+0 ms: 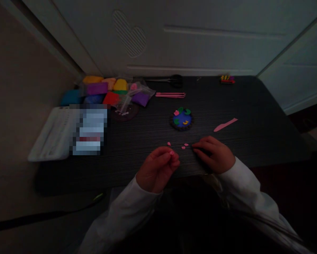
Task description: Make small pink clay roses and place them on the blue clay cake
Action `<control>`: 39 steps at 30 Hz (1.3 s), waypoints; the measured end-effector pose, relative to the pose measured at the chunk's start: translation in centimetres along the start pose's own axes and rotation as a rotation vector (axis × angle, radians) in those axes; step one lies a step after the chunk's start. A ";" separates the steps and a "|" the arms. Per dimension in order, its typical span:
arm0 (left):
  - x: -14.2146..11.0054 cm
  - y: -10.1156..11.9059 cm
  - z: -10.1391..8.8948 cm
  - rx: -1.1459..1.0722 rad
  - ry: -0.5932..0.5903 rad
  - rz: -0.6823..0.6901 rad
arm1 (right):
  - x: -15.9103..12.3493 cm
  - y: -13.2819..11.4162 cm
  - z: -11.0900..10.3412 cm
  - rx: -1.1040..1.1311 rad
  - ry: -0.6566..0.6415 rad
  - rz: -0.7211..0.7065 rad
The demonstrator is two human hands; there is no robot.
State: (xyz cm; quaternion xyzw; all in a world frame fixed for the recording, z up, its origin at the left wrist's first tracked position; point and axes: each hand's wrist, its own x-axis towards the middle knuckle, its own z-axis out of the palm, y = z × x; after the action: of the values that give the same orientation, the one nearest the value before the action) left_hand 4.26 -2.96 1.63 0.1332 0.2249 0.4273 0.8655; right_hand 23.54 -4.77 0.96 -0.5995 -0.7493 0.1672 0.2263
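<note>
My left hand (159, 168) is closed in a pinch near the table's front edge, with a small pink clay piece (171, 153) between thumb and fingertips. To its right, my right hand (214, 154) rests on the table, fingers stretched out and thumb apart, holding nothing I can see. Its fingertips are just right of two pink clay petals (185, 146). Another pink petal (169, 144) lies just beyond my left hand. Farther back sits a round clay pond (185, 120) with a dark brown rim, blue middle, green leaves, a pink flower and small yellow shapes.
A pink modelling knife (225, 125) lies to the right. Pink tools (170, 95) and scissors (175, 81) lie behind the pond. Coloured clay packets (97, 88) crowd the back left, near a white tray (52, 134). A small colourful object (227, 79) stands at the back right.
</note>
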 end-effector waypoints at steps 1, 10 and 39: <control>0.0 0.0 0.0 0.005 0.000 0.002 | 0.1 0.0 0.0 -0.011 -0.011 -0.008; 0.0 0.1 -0.2 0.049 0.009 -0.008 | 0.0 -0.4 -0.5 0.062 0.003 0.057; -0.6 -0.9 1.4 0.363 0.047 -0.023 | -1.1 -4.9 -2.0 0.644 0.072 0.092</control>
State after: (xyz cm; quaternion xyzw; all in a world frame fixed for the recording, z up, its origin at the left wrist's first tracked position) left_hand 5.29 -4.02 2.62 0.2747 0.3201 0.3727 0.8266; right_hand 20.81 -6.97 5.06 -0.5359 -0.6217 0.3843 0.4226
